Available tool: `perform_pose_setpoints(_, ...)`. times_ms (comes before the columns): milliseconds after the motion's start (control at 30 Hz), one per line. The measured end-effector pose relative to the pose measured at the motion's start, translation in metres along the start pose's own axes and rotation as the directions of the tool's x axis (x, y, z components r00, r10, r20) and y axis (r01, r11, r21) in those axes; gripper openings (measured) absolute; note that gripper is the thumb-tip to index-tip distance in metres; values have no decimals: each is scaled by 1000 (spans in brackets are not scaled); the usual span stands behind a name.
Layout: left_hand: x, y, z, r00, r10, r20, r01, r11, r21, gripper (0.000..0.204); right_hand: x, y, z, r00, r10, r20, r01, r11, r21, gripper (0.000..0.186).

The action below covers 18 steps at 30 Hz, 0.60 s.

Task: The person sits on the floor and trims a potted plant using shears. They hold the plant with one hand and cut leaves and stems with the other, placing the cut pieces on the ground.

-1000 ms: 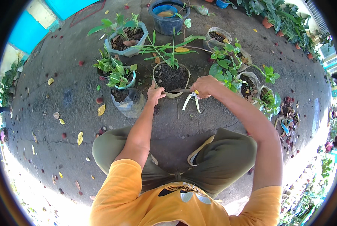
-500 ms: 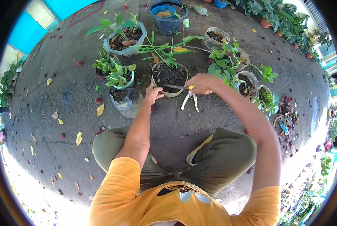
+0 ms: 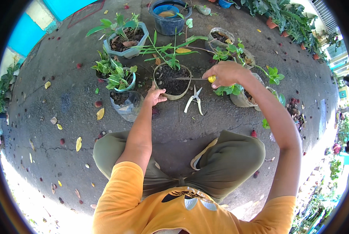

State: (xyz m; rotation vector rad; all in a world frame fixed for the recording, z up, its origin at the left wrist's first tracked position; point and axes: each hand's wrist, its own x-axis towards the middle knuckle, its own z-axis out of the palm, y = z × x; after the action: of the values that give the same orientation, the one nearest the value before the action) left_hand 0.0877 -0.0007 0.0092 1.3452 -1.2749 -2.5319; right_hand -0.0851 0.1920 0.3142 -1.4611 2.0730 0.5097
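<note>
A round, pale-rimmed plant pot [image 3: 177, 97] filled with dark soil stands in front of me, with a long-leaved green plant growing at its far side. My left hand [image 3: 155, 96] holds the pot by its near left side, fingers against the wall and thumb apart. In my right hand [image 3: 227, 74] is a yellow-handled screwdriver [image 3: 212, 79]. Its thin metal shaft points left across the pot's right rim, with the tip at the soil. Pruning shears [image 3: 195, 100] with white handles lie on the ground just right of the pot, blades apart.
Leafy plants in a pale blue planter [image 3: 133, 52], a small light-blue pot [image 3: 132, 82] and a clear plastic bag of soil [image 3: 131, 107] stand left. Several potted plants crowd the right, below my right forearm. A black bucket [image 3: 170, 25] stands behind. Fallen leaves dot the pavement.
My right hand has moved right and slightly up with the screwdriver, so its tip has drawn back across the soil. The shears now show fully. My left hand stays on the pot.
</note>
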Motion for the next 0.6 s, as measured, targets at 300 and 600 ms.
perform_pose_setpoints(300, 8, -5, 0, 1000, -19, 2, 19, 1000, -25, 98, 56, -45, -5, 998, 10, 65, 17, 915, -404, 24)
perform_pose_setpoints(600, -2, 4, 5, 996, -49, -75, 62, 983, 174, 100, 60, -22, 11, 993, -92, 71, 109, 954, -281, 39)
